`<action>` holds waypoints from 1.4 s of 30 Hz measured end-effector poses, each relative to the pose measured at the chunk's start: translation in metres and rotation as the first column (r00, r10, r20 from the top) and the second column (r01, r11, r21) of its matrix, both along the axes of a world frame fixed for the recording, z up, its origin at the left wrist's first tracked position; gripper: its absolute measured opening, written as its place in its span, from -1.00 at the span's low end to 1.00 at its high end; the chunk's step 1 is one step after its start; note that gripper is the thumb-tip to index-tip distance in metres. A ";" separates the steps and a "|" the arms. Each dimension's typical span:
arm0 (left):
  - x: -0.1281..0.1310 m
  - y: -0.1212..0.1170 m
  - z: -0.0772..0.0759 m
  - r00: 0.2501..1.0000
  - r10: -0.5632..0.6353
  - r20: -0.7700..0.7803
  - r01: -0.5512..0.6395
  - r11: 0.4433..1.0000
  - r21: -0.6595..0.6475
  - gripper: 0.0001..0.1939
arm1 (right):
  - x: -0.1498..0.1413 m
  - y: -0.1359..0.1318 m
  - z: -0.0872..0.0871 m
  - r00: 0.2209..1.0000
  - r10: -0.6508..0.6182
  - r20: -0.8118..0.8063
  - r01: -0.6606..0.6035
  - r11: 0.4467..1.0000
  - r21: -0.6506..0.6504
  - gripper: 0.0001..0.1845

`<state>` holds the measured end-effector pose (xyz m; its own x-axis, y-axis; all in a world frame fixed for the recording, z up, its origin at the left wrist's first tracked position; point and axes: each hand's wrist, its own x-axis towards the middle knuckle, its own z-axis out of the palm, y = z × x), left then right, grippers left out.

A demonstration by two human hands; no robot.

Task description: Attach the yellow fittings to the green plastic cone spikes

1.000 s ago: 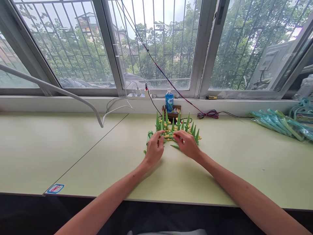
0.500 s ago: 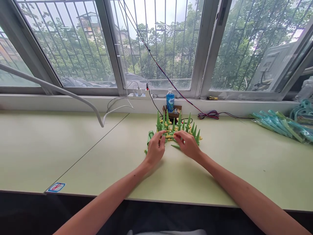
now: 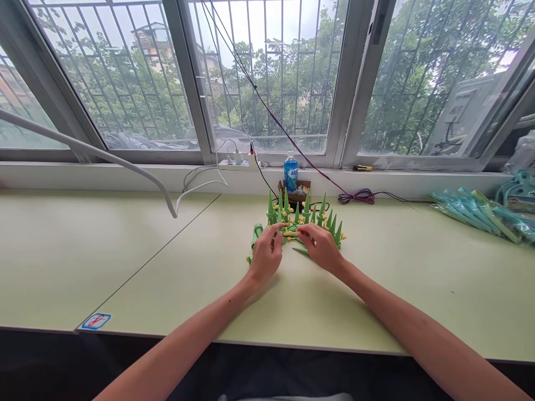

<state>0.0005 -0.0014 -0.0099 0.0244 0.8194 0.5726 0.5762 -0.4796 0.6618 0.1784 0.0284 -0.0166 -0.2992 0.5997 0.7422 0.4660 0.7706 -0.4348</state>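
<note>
My left hand is among a cluster of green plastic spikes with yellow valve-like parts. Its fingers are curled, and what sits at the fingertips is too small to make out. Facing it, my right hand pinches the end of a small yellow part between thumb and forefinger. Several green spikes stand point up behind both hands. One loose green spike lies flat below the right fingers. A green tube-like piece rests left of my left hand.
Behind the spikes, a blue bottle stands by a small brown box. A bundled cable and bagged teal items lie to the right. A white cable loops down over the left. A power strip sits against the wall.
</note>
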 end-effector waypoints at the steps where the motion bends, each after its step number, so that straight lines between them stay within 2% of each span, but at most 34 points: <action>1: 0.000 0.000 0.000 1.000 -0.019 0.006 0.020 1.000 -0.013 -0.68 | 0.000 0.000 0.000 1.000 0.003 0.003 -0.003 1.000 -0.003 -0.85; 10: 0.000 0.001 -0.006 0.995 -0.096 0.024 0.097 0.994 -0.044 -0.68 | -0.002 -0.002 -0.001 0.997 0.061 0.045 -0.061 0.998 -0.007 -0.85; 42: -0.001 0.000 -0.004 0.993 -0.119 -0.006 0.119 0.993 -0.018 -0.70 | -0.004 -0.003 0.001 0.998 0.053 0.042 -0.053 0.999 -0.002 -0.88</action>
<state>-0.0002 -0.0015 -0.0141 0.1263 0.8206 0.5574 0.5204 -0.5332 0.6670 0.1746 0.0254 -0.0154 -0.3619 0.5830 0.7274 0.4424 0.7943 -0.4165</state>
